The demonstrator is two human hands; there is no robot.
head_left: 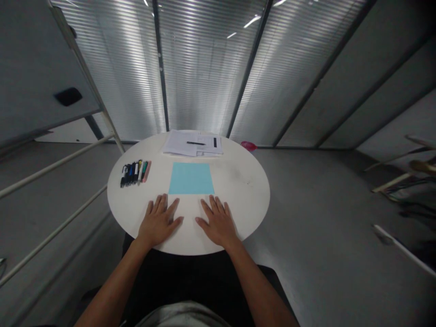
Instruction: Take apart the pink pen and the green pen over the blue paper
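Observation:
A light blue sheet of paper [191,178] lies flat in the middle of the round white table [243,206]. My left hand [159,221] rests palm down on the tabletop, fingers spread, just below the sheet's near left corner. Below the near right corner, my right hand [218,220] also lies flat with its fingers apart. Neither hand holds anything. The fingertips come close to the paper's near edge without covering it.
Several pens and markers [135,173] lie in a row at the table's left. Toward the back, a stack of white papers [180,143] has a dark pen [195,143] on top. A whiteboard's white metal frame [108,122] stands to the left, and blinds [200,81] hang behind.

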